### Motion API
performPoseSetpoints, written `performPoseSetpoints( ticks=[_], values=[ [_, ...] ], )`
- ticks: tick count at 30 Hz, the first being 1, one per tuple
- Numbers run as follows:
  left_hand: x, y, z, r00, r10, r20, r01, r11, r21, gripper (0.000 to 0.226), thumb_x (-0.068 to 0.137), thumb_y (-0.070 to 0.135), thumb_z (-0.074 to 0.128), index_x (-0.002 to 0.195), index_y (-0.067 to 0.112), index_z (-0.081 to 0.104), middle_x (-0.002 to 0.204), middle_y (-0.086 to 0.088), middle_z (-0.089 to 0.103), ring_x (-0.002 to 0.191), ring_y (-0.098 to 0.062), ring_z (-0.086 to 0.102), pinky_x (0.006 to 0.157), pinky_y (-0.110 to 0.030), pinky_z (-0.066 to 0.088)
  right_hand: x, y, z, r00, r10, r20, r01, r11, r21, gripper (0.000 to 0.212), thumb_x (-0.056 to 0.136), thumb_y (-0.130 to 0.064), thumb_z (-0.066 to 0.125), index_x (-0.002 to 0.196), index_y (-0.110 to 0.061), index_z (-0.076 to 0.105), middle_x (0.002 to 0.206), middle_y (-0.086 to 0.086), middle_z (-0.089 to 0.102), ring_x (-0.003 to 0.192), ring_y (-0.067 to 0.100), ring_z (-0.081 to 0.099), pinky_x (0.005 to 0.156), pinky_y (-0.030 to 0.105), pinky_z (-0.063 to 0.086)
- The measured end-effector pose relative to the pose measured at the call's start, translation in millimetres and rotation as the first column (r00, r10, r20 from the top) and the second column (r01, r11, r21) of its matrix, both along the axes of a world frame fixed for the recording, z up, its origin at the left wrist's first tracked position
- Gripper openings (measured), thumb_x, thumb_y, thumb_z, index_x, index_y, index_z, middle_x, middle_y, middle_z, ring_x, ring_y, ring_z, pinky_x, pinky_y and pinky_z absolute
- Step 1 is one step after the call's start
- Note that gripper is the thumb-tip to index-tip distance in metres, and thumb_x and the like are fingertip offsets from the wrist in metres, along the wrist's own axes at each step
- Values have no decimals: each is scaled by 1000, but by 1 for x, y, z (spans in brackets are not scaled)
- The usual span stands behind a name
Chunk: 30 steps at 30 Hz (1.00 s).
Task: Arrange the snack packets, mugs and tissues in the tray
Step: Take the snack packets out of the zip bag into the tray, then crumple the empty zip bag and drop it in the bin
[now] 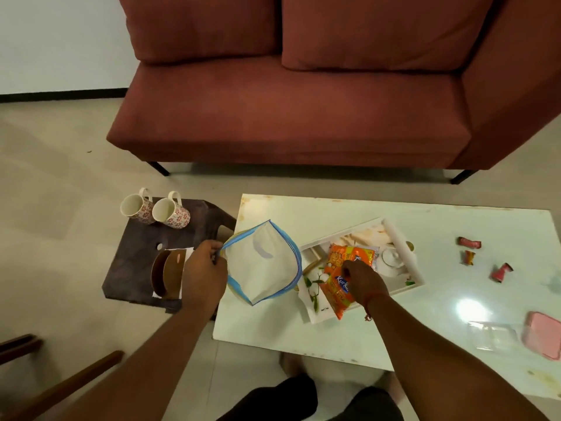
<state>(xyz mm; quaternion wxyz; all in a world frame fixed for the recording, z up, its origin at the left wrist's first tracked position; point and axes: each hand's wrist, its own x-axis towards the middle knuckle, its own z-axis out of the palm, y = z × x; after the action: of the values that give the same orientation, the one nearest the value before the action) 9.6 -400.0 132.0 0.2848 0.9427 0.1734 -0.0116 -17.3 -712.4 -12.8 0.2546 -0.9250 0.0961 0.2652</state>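
left hand (204, 268) pinches the rim of a clear blue-edged plastic bag (263, 262) at the white table's (334, 214) left edge. right hand (361, 281) grips orange snack packets (343, 278) lying in the white printed tray (397, 235) mid-table. two floral mugs (154, 209) and a brown tissue holder (165, 273) sit on the dark stool (136, 241) beside it. candy wrappers (469, 243) lie near the right edge.
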Motion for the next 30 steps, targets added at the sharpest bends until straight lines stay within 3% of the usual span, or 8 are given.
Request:
performPoseSetpoints(
  ticks=[5,12,16,19,21,23,26,30],
  values=[
    [-6,-3,-4,999,-39,-29,39,999,16,19,95,11,56,112,16,63,98,0,68,84,-15,58,69,-26,46,4,-4,-1,998,-1,-64,-4,997,-75,34,89,-8,52,118,-25,59,131,10,49,113,32,58,94,41,48],
    [-11,-52,9,997,-58,-46,55,996,-64,18,96,12,56,112,19,62,106,0,68,88,-15,61,68,-24,50,-17,-23,35,975,-219,-48,224,964,143,31,91,-4,52,119,-12,62,130,16,54,119,32,55,99,33,42],
    [-12,-99,28,998,-56,-26,53,995,-88,17,94,11,56,108,22,60,103,1,67,90,-20,65,77,-39,59,-21,-36,68,952,-306,32,280,906,318,13,97,-20,55,102,-10,63,109,14,65,106,30,60,88,33,43],
    [-15,-140,45,1000,-26,3,26,994,-107,21,94,10,55,112,19,62,96,5,58,91,-22,64,81,-40,59,-18,-49,103,917,-399,-32,367,806,464,36,99,-46,45,93,-14,58,96,9,66,95,27,61,85,38,46],
    [-16,-165,53,1000,-17,20,20,990,-138,22,94,10,54,112,19,61,101,2,63,94,-23,65,81,-39,58,-14,-60,119,878,-468,-97,435,697,570,58,83,-78,39,89,-23,58,96,4,68,94,26,66,87,44,53],
    [-18,-188,59,998,-14,69,25,985,-170,22,92,7,54,110,17,62,106,-2,68,95,-24,65,80,-36,55,-11,-79,129,851,-515,-105,457,626,631,72,68,-91,36,88,-27,60,96,2,69,94,25,67,86,46,55],
    [-19,-223,67,994,4,107,18,977,-212,19,91,7,54,107,16,62,103,-4,70,92,-25,65,74,-34,53,-10,-101,162,847,-531,35,402,681,612,53,76,-74,49,86,-23,60,91,2,69,90,24,68,84,48,56],
    [-19,-262,81,988,18,155,30,953,-301,17,91,9,54,103,18,62,98,-2,70,89,-27,67,74,-40,56,-10,-127,196,853,-464,241,291,804,519,4,92,-20,58,95,-17,61,95,1,68,90,21,65,82,34,53]
  ],
)
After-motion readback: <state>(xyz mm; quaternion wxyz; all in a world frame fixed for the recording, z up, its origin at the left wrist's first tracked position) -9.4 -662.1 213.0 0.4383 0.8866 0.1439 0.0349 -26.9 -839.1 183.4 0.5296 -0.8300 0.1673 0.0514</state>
